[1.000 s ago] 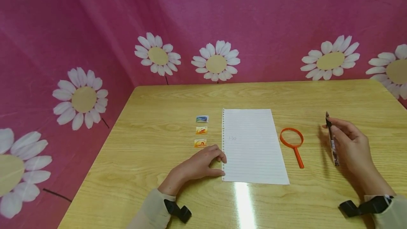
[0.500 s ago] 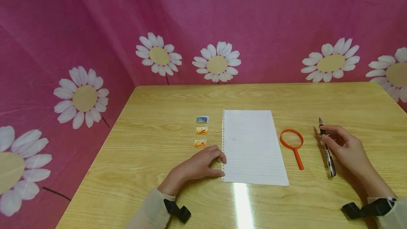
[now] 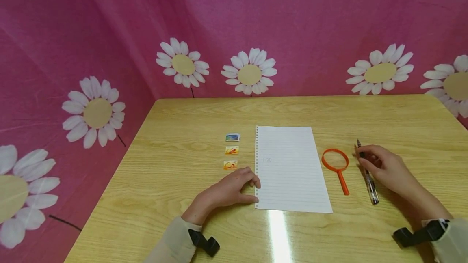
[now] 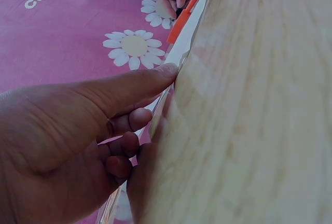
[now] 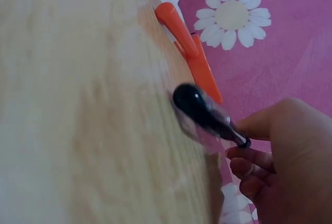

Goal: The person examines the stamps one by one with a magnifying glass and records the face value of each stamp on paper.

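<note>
My right hand (image 3: 387,169) pinches a pen (image 3: 370,184) between thumb and fingers, just right of an orange magnifying glass (image 3: 342,181). The pen slants low over the table, tip pointing away; its dark rear end (image 5: 192,99) looms large in the right wrist view. My left hand (image 3: 230,188) rests on the table, its thumb and fingertips at the perforated left edge of a lined sheet of paper (image 3: 292,173). Small faint writing reading like a number range shows on that sheet. In the left wrist view the left thumb (image 4: 140,84) lies straight along the paper's edge.
Three small picture stamps lie in a column left of the paper: a blue one (image 3: 232,137), an orange-yellow one (image 3: 232,150) and another orange-yellow one (image 3: 230,164). Behind the wooden table (image 3: 175,133) hangs a pink cloth (image 3: 303,19) with daisies.
My right hand has moved left and slightly down toward the magnifying glass, and the pen has turned over, its writing tip now pointing away. The left hand and paper have stayed put.
</note>
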`<state>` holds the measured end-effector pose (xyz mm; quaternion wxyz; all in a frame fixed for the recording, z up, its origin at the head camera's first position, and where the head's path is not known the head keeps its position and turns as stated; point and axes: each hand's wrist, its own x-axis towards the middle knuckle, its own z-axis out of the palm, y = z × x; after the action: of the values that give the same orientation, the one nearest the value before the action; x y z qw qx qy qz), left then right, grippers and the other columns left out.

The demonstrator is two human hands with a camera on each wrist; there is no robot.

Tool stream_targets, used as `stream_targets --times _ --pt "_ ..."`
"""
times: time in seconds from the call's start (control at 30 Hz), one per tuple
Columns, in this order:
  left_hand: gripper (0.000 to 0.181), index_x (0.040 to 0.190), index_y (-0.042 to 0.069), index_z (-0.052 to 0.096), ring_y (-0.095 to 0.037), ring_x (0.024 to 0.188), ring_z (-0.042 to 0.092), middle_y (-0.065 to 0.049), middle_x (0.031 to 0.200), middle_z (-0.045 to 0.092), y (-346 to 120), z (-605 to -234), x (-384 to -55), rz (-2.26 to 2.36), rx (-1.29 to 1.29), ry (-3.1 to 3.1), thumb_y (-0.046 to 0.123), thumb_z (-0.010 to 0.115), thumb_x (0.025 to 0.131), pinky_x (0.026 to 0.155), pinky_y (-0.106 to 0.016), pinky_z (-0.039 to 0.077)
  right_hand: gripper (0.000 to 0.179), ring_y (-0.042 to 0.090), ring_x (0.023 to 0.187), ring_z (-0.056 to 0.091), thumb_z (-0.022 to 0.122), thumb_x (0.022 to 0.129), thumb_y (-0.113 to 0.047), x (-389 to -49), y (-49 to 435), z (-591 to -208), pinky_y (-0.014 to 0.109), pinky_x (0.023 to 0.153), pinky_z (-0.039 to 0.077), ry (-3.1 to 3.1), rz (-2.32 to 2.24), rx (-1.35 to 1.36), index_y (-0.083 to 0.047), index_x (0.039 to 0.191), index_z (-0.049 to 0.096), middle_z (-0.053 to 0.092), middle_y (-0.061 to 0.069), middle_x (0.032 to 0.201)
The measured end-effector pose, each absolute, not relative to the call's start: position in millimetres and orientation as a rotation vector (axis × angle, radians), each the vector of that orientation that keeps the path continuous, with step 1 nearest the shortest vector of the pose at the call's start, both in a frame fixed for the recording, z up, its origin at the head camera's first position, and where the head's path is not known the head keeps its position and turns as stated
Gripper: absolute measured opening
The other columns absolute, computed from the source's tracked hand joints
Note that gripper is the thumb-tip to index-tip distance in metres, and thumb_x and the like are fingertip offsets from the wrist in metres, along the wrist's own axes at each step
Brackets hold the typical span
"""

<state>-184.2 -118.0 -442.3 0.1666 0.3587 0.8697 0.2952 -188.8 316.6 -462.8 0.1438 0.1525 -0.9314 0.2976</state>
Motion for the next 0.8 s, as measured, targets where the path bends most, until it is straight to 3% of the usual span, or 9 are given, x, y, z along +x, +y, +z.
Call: stream_targets --times 0.2,0.47,0.8 --pt "0.024 0.105 0.014 0.063 -0.009 0.092 0.048 0.001 0.099 0.054 -118.0 -441.0 -183.7 0.841 1.013 2.476 0.024 0.075 0.087 0.087 -0.022 0.041 0.025 -0.003 0.071 0.036 0.070 0.086 -0.001 -193.7 314.7 -463.7 0.018 0.058 0.029 -2.676 0.703 0.558 -0.006 0.110 0.065 0.059 0.004 0.090" --pt "0.025 0.105 0.015 0.062 -0.009 0.093 0.048 0.002 0.100 0.054 -118.8 -441.8 -184.0 0.839 1.005 2.477 0.026 0.075 0.087 0.088 -0.022 0.041 0.023 -0.003 0.071 0.034 0.071 0.085 -0.002 -196.1 314.5 -463.8 0.019 0.059 0.028 -2.690 0.660 0.609 -0.006 0.107 0.066 0.058 0.003 0.089" --pt "0.025 0.106 0.015 0.063 -0.008 0.094 0.048 0.002 0.101 0.054 -119.0 -442.4 -184.3 0.835 1.001 2.474 0.026 0.075 0.087 0.089 -0.022 0.042 0.024 -0.003 0.069 0.033 0.072 0.085 -0.001 -192.2 310.1 -461.5 0.017 0.056 0.026 -2.598 0.705 0.596 -0.005 0.108 0.066 0.047 -0.004 0.080"
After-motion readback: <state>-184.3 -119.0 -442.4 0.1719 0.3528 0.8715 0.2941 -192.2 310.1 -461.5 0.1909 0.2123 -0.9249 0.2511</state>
